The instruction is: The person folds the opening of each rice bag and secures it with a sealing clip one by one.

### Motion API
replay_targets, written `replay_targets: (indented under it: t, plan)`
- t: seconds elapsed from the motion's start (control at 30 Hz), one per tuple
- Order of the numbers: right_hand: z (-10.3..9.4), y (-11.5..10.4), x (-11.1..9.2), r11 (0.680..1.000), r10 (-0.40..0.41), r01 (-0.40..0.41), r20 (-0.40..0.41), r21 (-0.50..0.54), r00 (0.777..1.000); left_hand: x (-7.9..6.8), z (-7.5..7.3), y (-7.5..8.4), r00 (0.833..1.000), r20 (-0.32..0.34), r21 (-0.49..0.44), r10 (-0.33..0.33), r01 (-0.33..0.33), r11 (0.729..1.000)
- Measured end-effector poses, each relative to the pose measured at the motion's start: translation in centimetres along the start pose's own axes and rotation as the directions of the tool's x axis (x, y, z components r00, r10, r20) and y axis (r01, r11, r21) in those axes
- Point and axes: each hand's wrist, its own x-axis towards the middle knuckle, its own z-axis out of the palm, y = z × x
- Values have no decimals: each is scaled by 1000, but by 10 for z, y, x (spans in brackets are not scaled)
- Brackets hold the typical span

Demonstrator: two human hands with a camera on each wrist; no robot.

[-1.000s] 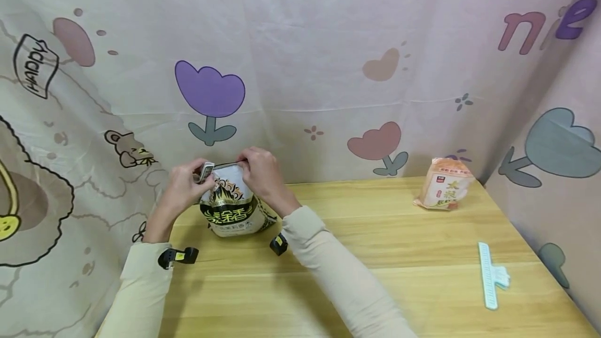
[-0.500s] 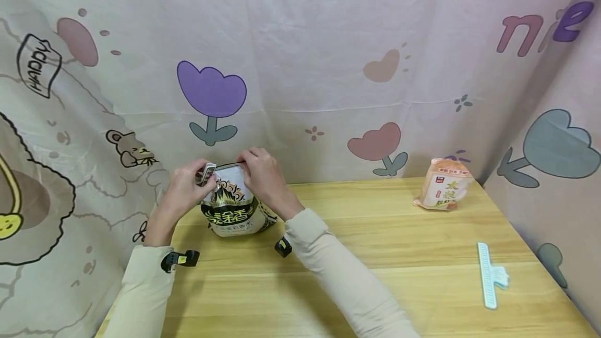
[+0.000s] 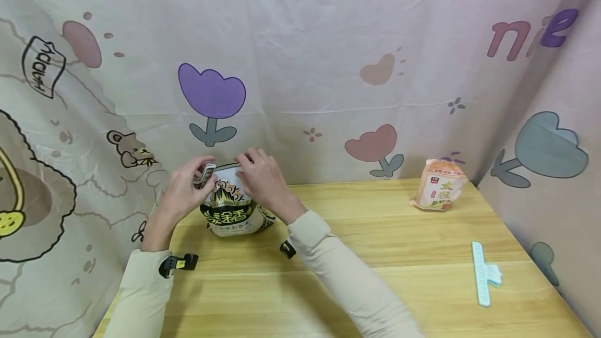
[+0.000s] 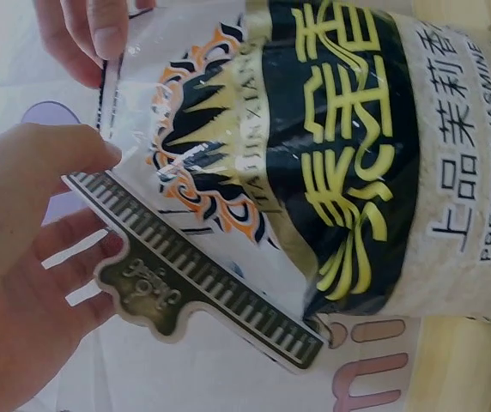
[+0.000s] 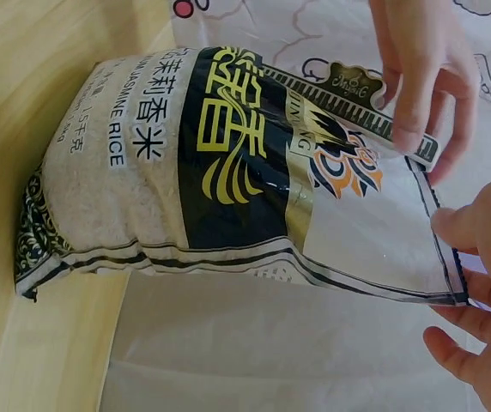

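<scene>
A rice bag (image 3: 230, 207) stands upright at the left back of the table, its flat top raised between both hands. My left hand (image 3: 180, 189) pinches the top edge at the left corner, thumb in front and fingers behind, as the left wrist view shows. A dark sealing clip (image 4: 203, 266) with a pale border lies slanted across that corner, one end at the left thumb. My right hand (image 3: 265, 179) holds the top edge at the other corner, with the thumb (image 5: 469, 225) on the front face and the other fingers behind.
A smaller orange and white packet (image 3: 439, 185) stands at the back right of the wooden table (image 3: 357, 239). Nearer, on the right, lies a light blue sealing clip (image 3: 483, 274). A printed curtain (image 3: 300, 67) hangs close behind the bag and along the sides.
My right thumb and fingers have spread a little at the bag's top edge. The left hand and the bag stay nearly where they were. The head view has shifted slightly.
</scene>
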Motion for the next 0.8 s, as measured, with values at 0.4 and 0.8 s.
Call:
replay_targets:
  t: [0.4,0.8]
  plan:
    - [-18,14,-25,994,33,-34,18,99,999,3,3,30,987,-149,5,56,-56,998]
    - [-48,41,-72,966,70,-58,-41,251,997,2,28,72,973,-198,-64,118,-133,989]
